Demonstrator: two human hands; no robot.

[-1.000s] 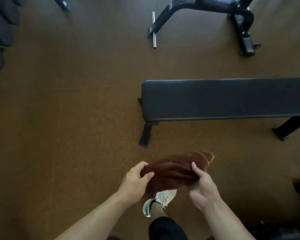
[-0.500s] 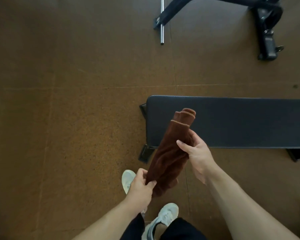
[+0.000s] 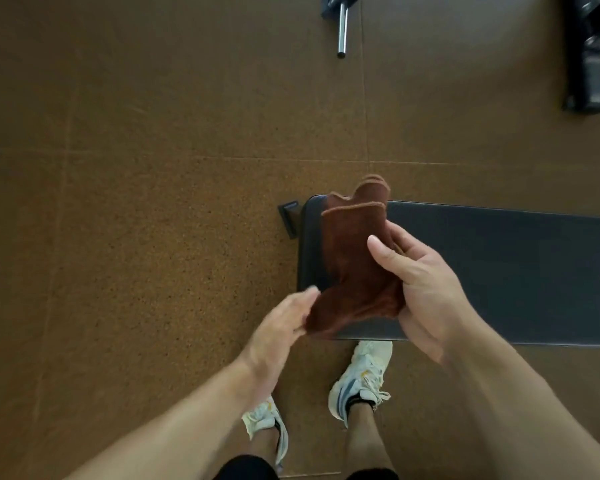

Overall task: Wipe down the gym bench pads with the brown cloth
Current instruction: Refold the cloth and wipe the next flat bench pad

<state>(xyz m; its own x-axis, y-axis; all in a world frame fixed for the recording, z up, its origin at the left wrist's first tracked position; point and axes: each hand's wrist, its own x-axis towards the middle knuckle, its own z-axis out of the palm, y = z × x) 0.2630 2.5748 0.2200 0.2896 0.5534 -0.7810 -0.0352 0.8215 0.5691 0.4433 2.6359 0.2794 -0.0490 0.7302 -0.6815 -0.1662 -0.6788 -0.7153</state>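
I see one brown cloth, folded, held above the near end of one black bench pad at three o'clock. My right hand grips its right side, thumb across the front. My left hand is blurred at its lower corner; I cannot tell its grip. Two white sneakers stand at six o'clock, one chrome bar at twelve.

Cloth: between both hands, over the bench pad left end.
Left hand: at cloth's near-left corner.
Right hand: on cloth's right side.
Shoes: on floor, before the pad.
Metal bar: far behind.
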